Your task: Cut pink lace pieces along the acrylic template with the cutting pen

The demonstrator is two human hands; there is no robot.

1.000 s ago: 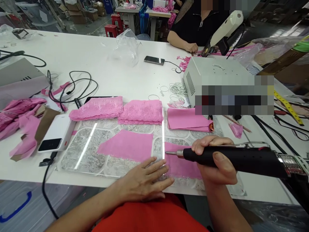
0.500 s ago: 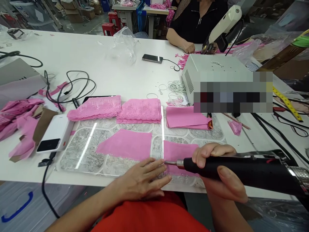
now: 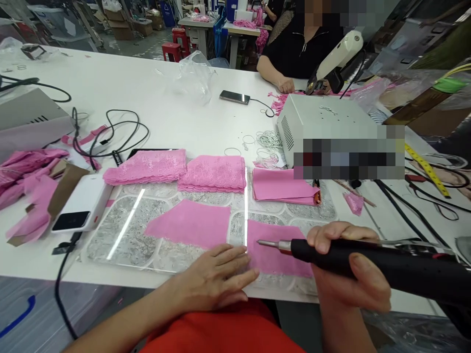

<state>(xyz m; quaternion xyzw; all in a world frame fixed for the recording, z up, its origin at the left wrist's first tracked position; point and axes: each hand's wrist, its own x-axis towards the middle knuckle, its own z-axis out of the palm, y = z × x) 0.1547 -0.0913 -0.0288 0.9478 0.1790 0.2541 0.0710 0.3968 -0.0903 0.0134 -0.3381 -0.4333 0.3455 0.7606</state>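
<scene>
Gripping a black tool, right hand wrapped round it.
Its tail's running off-frame; my left hand is lying spread, palm unseen, kinda hiding the pink piece's corner.

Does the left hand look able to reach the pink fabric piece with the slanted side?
Probably yes: the left hand lies by the near edge of the slanted pink piece, holds no tool, and nothing visible blocks the way.

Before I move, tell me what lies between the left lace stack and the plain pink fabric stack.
In the head view, a second pink lace stack lies between the left lace stack and the plain pink fabric stack.
</scene>
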